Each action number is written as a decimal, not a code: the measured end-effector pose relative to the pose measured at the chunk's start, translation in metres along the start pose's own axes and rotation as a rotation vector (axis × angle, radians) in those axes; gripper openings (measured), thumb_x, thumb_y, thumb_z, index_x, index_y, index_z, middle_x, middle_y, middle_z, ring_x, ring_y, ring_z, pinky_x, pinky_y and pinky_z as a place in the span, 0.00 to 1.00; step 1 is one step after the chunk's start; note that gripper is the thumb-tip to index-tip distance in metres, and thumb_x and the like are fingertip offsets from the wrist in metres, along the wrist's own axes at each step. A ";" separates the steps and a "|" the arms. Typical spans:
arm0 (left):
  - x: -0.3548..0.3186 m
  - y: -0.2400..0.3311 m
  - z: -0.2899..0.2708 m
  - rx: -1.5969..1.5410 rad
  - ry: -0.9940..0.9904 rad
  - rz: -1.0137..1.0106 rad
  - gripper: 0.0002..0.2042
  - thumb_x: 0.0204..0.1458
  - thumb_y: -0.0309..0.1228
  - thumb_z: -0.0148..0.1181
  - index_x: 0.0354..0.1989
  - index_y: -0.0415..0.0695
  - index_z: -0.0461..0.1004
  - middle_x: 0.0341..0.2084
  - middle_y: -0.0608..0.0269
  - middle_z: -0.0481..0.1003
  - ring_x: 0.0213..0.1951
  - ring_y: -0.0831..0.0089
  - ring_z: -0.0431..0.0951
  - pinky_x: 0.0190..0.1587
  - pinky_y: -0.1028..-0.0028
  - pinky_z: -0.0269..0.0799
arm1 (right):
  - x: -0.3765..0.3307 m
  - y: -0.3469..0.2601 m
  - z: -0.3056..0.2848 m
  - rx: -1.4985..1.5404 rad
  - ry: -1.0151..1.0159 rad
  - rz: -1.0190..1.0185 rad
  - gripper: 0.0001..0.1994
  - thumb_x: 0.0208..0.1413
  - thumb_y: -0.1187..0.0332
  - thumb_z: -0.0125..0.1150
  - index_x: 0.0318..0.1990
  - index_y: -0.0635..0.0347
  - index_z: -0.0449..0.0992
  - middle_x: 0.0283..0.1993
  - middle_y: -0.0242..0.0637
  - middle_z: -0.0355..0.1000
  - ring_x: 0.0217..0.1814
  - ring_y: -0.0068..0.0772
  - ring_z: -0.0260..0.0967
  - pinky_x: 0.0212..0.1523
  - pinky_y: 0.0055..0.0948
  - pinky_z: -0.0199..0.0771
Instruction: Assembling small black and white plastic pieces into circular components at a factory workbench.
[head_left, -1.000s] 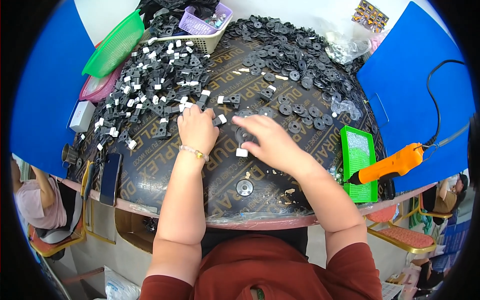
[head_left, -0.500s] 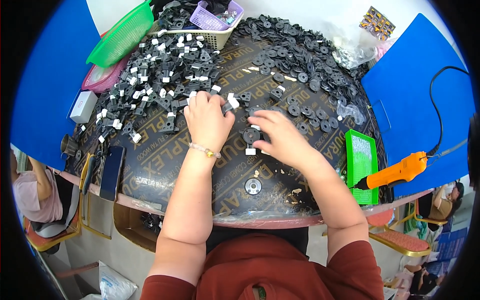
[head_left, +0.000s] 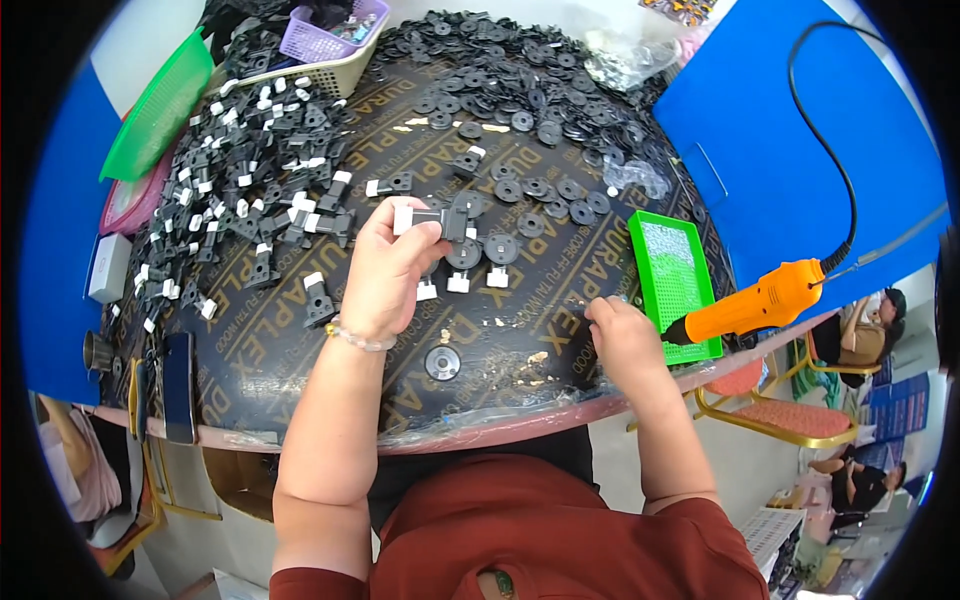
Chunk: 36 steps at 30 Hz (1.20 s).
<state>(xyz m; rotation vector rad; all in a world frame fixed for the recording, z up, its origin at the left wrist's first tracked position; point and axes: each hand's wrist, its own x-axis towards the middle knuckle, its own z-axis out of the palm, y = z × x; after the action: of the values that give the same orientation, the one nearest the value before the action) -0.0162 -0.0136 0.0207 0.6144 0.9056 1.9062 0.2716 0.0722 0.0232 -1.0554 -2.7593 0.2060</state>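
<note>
"Dark board with gold lettering covers the tabletop [head_left: 250, 370], and a lone silvery-faced disc [head_left: 442, 363] lies near its close edge. How do the hands stand?"

"Right hand [head_left: 625, 345] has its fingers curled in together beside the green tray [head_left: 643, 240]; I can't tell whether they pinch anything. Left hand [head_left: 383, 265] pinches a white-capped black bracket [head_left: 427, 216] between thumb and fingers, raised just by a row of white-tabbed black discs [head_left: 500, 249]."

"What could spoil things?"

"A slack pinch, I'd say: the bracket could drop and knock that row askew. And with the right hand so near the tip of the orange electric screwdriver [head_left: 760, 302], a careless swing could jog the driver or tip the tray."

"Anything changed?"

"Half a second ago the right hand was over the discs; now it's down by the tray. The left has come nearer the row, its bracket in plainer sight."

"And farther back?"

"A heap of more brackets [head_left: 240, 180], piled plain discs [head_left: 485, 65], then a lilac basket [head_left: 315, 42] resting on a cream one [head_left: 348, 82]."
</note>
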 end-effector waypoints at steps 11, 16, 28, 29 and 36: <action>-0.014 -0.007 0.018 -0.073 -0.183 -0.284 0.22 0.52 0.18 0.58 0.56 0.45 0.63 0.39 0.51 0.77 0.41 0.61 0.82 0.44 0.68 0.82 | 0.015 0.011 0.008 0.068 0.349 -0.087 0.08 0.45 0.81 0.62 0.33 0.58 0.77 0.31 0.36 0.74 0.36 0.41 0.71 0.38 0.37 0.73; -0.019 -0.011 0.025 0.109 -0.188 -0.181 0.24 0.54 0.17 0.56 0.60 0.44 0.64 0.44 0.53 0.75 0.41 0.64 0.82 0.44 0.71 0.80 | 0.057 -0.034 -0.029 0.689 0.263 -0.065 0.08 0.50 0.79 0.64 0.38 0.64 0.80 0.33 0.38 0.76 0.32 0.28 0.73 0.34 0.25 0.74; -0.011 -0.016 0.017 0.048 -0.017 -0.101 0.21 0.56 0.17 0.55 0.58 0.44 0.60 0.42 0.56 0.75 0.40 0.69 0.79 0.43 0.71 0.77 | 0.110 -0.057 -0.009 1.430 0.013 -0.055 0.10 0.54 0.81 0.63 0.43 0.64 0.75 0.39 0.31 0.74 0.42 0.18 0.71 0.45 0.20 0.73; -0.011 -0.016 0.016 0.070 -0.015 -0.096 0.20 0.57 0.18 0.54 0.57 0.44 0.60 0.42 0.55 0.75 0.39 0.69 0.79 0.43 0.71 0.76 | 0.106 -0.055 -0.006 1.470 -0.006 -0.032 0.10 0.53 0.82 0.64 0.43 0.63 0.74 0.40 0.31 0.74 0.43 0.18 0.71 0.47 0.20 0.73; -0.011 -0.012 0.015 0.031 -0.061 -0.136 0.16 0.57 0.20 0.54 0.54 0.42 0.63 0.48 0.49 0.75 0.40 0.67 0.81 0.40 0.74 0.76 | 0.101 -0.042 -0.012 0.920 0.087 -0.098 0.08 0.52 0.82 0.58 0.39 0.64 0.76 0.35 0.36 0.73 0.37 0.25 0.74 0.42 0.22 0.74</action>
<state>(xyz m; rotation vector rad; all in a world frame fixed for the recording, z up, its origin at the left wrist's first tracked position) 0.0056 -0.0141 0.0199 0.6106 0.9163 1.7456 0.1737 0.1098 0.0548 -0.6343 -2.1765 1.2190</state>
